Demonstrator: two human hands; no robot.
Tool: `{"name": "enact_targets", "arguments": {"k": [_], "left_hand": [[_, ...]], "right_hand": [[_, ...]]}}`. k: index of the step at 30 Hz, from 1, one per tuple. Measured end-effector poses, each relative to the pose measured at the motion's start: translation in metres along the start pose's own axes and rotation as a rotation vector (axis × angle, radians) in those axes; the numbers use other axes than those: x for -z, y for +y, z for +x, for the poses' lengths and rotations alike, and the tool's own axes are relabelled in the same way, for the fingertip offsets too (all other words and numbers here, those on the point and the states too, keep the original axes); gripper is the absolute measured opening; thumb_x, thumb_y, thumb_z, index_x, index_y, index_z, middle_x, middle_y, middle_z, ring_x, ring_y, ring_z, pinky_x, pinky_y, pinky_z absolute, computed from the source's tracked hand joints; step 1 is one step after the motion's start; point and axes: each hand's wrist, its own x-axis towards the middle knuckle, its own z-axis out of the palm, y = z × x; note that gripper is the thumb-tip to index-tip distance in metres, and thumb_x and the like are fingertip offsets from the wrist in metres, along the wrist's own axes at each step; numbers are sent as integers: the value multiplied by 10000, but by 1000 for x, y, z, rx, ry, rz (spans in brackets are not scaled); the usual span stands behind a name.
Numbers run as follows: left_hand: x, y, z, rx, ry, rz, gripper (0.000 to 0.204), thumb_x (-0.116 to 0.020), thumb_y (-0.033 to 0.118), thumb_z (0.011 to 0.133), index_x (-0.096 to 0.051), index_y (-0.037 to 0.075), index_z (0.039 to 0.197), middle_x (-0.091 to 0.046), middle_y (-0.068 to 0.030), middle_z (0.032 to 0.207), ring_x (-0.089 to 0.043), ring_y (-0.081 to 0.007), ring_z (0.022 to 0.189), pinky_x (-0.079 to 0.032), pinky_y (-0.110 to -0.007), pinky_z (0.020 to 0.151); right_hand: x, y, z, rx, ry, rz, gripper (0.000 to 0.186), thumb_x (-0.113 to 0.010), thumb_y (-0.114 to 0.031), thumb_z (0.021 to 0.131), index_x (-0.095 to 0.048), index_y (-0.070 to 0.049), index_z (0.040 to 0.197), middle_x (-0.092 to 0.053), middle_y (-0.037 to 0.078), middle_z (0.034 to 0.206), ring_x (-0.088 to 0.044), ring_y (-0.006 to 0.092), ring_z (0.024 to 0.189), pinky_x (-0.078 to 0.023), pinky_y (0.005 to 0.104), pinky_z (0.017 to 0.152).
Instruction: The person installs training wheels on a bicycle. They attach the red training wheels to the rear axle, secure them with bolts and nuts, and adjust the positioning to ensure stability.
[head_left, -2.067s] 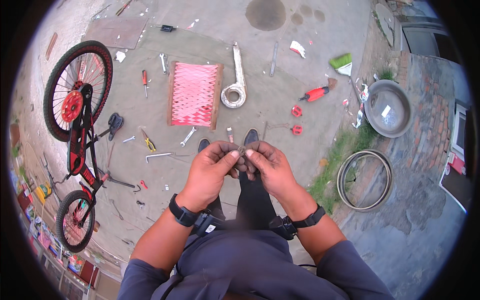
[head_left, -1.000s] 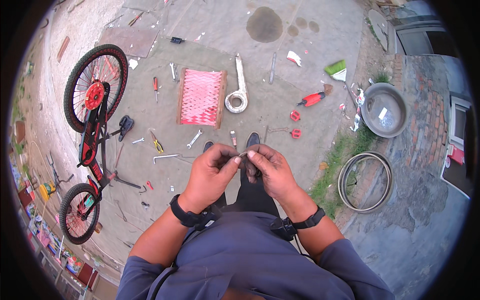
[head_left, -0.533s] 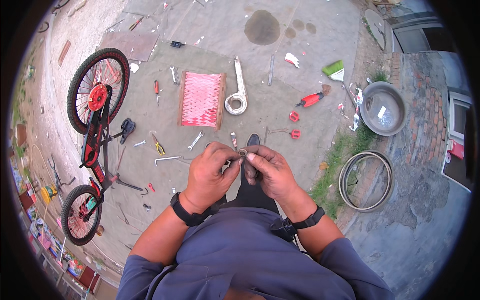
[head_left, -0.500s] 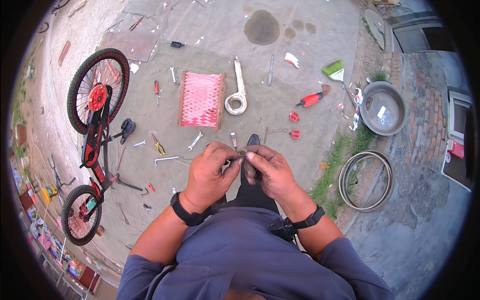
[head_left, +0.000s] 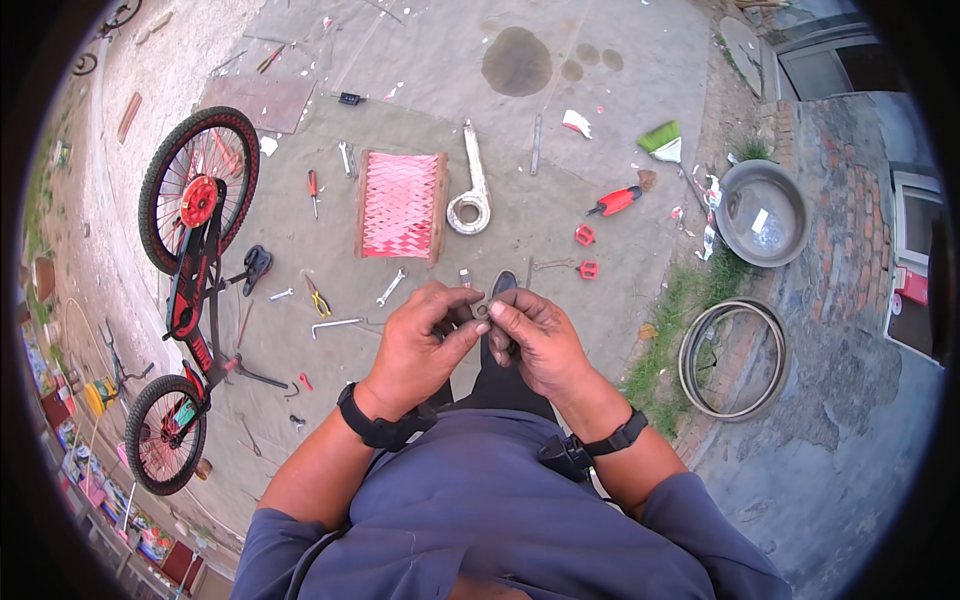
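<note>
Ring (head_left: 482, 311), at ten o'clock from right hand (head_left: 537, 335), grip pinching it; left hand (head_left: 418, 333), eight o'clock, grip narrowly parted.

Near the left edge of the grey ground (head_left: 560, 180), the bicycle (head_left: 182, 305) is black with red accents, its chainring (head_left: 199, 201) solid red; toward the middle, a seat (head_left: 402, 205) shows a pink-and-white crisscross weave between brown side rails (head_left: 440, 210). The small ring (head_left: 482, 311) is dull grey-brown, the pliers (head_left: 320, 301) yellow-handled. Toward the ground's right edge, two pedals (head_left: 585, 235) are red, the broom bristles (head_left: 658, 136) green, the basin (head_left: 785, 215) grey.
</note>
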Motion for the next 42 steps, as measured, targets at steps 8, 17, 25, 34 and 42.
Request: {"name": "enact_targets", "arguments": {"k": [8,17,25,34,42], "left_hand": [[-5,-4,-6,98,22,-94,282,-763,36,858,-679,29,1127,-613,-53,890,-611,-126,770,-507,-268,672],[3,-22,-16,231,98,-40,260,-775,58,859,-668,-1,1089,-631,-38,878,-603,-102,775,-512,-256,705],[23,-42,-26,309,170,-143,263,-733,15,895,-638,2,1140,-656,-8,979,-610,-73,879,-500,-230,794],[27,-44,-32,313,217,-127,272,-752,64,897,-638,-14,1131,-656,-15,924,-603,-66,813,-514,-227,752],[27,-45,-32,321,220,-124,268,-749,67,902,-635,-14,1131,-660,-15,923,-600,-63,808,-509,-223,740]], "right_hand": [[5,-6,-6,-47,-4,101,334,-504,-349,1037,-619,-40,1083,-677,81,901,-657,186,778,-505,324,666],[23,3,-8,-6,62,199,308,-532,-231,999,-573,-7,1206,-671,159,1167,-677,300,1079,-532,420,931],[52,0,-12,26,122,168,236,-555,-87,984,-558,-22,1211,-649,195,1238,-659,321,1140,-554,397,942],[64,5,-17,38,135,172,256,-595,-103,979,-577,-37,1226,-658,207,1217,-672,328,1112,-569,400,925],[69,5,-19,27,203,132,284,-598,-180,1001,-558,-28,1238,-669,217,1165,-679,328,1087,-572,389,885]]}}
